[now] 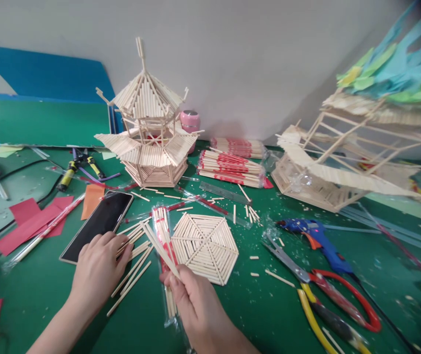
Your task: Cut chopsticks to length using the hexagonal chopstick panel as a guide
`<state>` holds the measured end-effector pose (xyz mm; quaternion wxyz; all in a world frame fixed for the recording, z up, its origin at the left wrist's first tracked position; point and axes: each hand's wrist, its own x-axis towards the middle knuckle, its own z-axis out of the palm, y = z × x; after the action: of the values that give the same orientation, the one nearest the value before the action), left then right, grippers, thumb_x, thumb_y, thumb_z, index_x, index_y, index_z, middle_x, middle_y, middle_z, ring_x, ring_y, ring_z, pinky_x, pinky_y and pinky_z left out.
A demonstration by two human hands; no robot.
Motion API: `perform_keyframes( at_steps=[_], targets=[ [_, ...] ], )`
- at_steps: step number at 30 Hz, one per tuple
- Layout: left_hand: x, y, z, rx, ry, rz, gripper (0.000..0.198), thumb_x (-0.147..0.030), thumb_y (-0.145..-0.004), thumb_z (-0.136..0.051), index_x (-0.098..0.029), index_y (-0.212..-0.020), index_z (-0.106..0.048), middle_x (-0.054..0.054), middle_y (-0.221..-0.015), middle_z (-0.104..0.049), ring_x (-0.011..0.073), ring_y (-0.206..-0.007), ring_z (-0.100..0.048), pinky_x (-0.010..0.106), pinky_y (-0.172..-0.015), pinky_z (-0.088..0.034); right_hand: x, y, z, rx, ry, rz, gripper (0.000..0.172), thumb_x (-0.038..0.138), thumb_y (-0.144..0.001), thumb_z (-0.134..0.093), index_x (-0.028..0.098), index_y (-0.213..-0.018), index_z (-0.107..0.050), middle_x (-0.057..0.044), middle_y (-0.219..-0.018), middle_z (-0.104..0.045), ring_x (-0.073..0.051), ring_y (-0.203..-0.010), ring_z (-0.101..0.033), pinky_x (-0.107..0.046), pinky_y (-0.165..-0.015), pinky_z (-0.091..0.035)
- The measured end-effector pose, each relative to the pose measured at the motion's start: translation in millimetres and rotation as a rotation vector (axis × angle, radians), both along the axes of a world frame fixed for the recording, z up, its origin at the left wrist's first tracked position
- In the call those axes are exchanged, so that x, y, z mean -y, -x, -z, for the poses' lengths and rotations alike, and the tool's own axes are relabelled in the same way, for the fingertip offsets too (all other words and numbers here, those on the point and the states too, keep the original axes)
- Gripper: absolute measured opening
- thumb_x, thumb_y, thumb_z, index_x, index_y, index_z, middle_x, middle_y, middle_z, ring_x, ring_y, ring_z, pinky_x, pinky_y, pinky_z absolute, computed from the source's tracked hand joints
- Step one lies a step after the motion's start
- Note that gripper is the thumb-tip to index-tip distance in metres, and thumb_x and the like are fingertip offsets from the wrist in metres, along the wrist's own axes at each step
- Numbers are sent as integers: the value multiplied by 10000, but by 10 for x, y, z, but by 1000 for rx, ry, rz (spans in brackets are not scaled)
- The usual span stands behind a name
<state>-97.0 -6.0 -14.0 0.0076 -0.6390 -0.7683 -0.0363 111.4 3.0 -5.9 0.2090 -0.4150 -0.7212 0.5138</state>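
My right hand (pixel 199 305) is closed on a few pale wooden chopsticks (pixel 161 248), which point up and to the left. It is above a clear, red-printed packet of chopsticks (pixel 163 231). My left hand (pixel 98 265) is lowered onto loose chopsticks (pixel 131 285), its thumb and fingers closing around some of their upper ends; its fingertips are partly hidden. A black phone (pixel 102 216) lies partly under that hand. Just right of the packet, a flat octagon-like panel of glued sticks (pixel 206 248) rests on the green table (pixel 258 314).
A stick pagoda (pixel 147 128) stands at the back, with packed chopsticks (pixel 230 167) beside it. To the right are a blue glue gun (pixel 315 236), red-handled scissors (pixel 338 290), yellow-handled pliers (pixel 315 314) and another stick structure (pixel 328 172). Red paper (pixel 29 226) lies left.
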Motion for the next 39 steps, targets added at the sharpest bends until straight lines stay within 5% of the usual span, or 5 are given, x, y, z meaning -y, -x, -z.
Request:
perform_keyframes(
  at_steps=[14, 23, 30, 39],
  targets=[
    [-1, 13, -9, 14, 8, 31, 313, -345, -865, -381, -188, -811, -647, 53, -751, -626, 232, -757, -566, 322, -654, -399, -1, 2, 32, -11, -1, -4, 365, 373, -937, -299, 153, -944, -590, -83, -853, -669, -177, -787, -617, -252, -704, -455],
    [-234, 71, -123, -235, 43, 68, 311, -297, -844, -383, -165, -862, -665, 89, -755, -629, 282, -774, -573, 345, -623, -380, 3, 7, 31, -17, -6, 4, 370, 368, -939, -296, 147, -958, -593, -88, -851, -665, -176, -787, -612, -254, -714, -457],
    [-255, 128, -124, -177, 61, 104, 332, -271, -829, -369, -201, -675, -654, 75, -690, -628, 267, -718, -565, 335, -580, -359, 0, 3, 29, -22, 1, 6, 390, 393, -937, -296, 144, -966, -595, -89, -848, -663, -177, -773, -607, -253, -694, -455],
    [-210, 178, -104, -158, 93, 92, 327, -286, -838, -365, -206, -679, -639, 65, -700, -641, 260, -729, -577, 318, -570, -338, 14, 7, 43, -26, 6, 8, 374, 385, -939, -303, 147, -964, -590, -89, -867, -669, -177, -782, -618, -249, -687, -451]
  ],
)
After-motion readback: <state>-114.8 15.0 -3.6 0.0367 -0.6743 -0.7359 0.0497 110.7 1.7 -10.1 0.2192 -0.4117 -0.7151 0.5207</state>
